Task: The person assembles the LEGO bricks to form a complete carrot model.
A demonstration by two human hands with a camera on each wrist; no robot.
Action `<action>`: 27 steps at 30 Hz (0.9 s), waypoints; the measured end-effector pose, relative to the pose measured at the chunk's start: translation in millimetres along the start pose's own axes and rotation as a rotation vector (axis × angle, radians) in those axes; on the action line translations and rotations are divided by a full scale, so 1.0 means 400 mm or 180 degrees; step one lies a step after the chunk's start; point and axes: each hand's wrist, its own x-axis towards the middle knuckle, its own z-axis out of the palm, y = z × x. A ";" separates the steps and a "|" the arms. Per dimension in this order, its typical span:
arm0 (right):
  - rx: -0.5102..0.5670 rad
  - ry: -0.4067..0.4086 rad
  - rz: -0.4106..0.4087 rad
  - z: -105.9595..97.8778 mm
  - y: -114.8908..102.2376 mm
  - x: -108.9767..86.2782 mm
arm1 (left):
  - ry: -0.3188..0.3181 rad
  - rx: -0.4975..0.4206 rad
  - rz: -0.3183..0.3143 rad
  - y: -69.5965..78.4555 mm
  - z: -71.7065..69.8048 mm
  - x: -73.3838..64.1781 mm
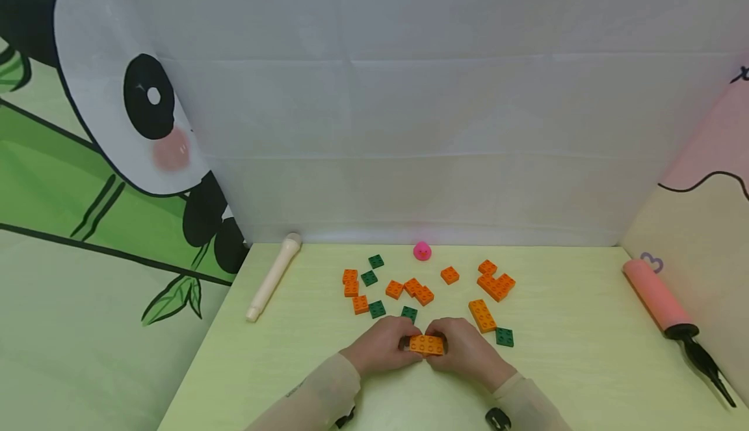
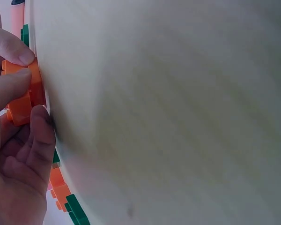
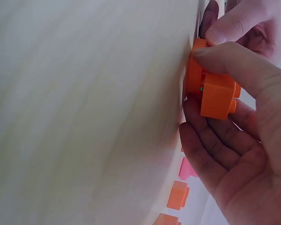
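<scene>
Hands [image 1: 381, 345] pinch boxy, studded orange plastic bricks [image 1: 426, 345]

We see a pale yellow-green table [image 1: 585, 333], with a cream rod [image 1: 274, 279] lying slantwise near its left edge. Across the middle we find small orange bricks [image 1: 450, 275] and five green bricks [image 1: 376, 261], scattered loosely. Farther right we see a longer orange brick [image 1: 482, 316] just beside a green one. A bright pink toy [image 1: 422, 251] sits at the back edge, and a pink tube with a black nozzle [image 1: 655, 298] lies along the right.
</scene>
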 end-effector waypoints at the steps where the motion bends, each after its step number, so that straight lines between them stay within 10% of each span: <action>1: -0.0016 0.0000 0.0001 0.001 0.001 0.000 | 0.0002 0.0020 0.0012 0.001 0.000 0.000; 27: -0.0038 0.0022 -0.0066 0.000 0.019 -0.004 | 0.0004 0.0268 -0.0005 0.016 -0.006 -0.003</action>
